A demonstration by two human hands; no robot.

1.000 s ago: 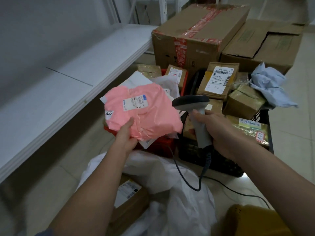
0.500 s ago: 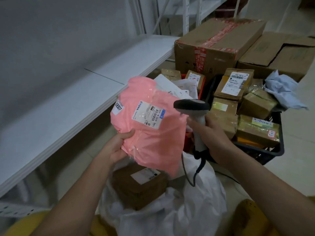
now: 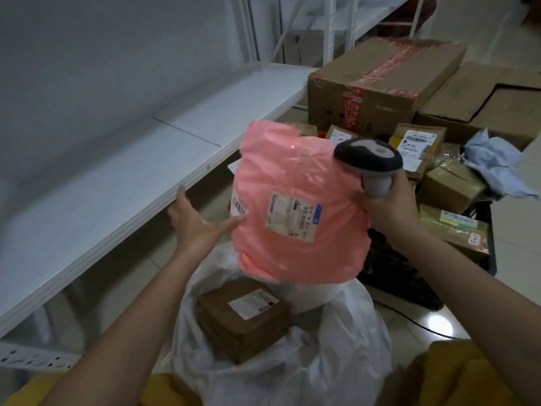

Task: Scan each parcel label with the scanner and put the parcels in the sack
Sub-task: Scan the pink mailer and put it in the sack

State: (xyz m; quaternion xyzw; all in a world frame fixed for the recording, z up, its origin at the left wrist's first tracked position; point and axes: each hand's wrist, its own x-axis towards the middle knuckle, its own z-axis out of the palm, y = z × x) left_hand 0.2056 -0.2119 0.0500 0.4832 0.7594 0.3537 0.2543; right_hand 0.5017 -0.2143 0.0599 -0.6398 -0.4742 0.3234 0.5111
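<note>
Higher now: one pink parcel [image 3: 298, 200], one scanner [image 3: 369, 159].

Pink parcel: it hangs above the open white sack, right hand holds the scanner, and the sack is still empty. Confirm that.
Not quite. The head view shows the white sack already holds a brown box. The rest stands: the pink parcel is above the sack, and the right hand holds the scanner.
</note>
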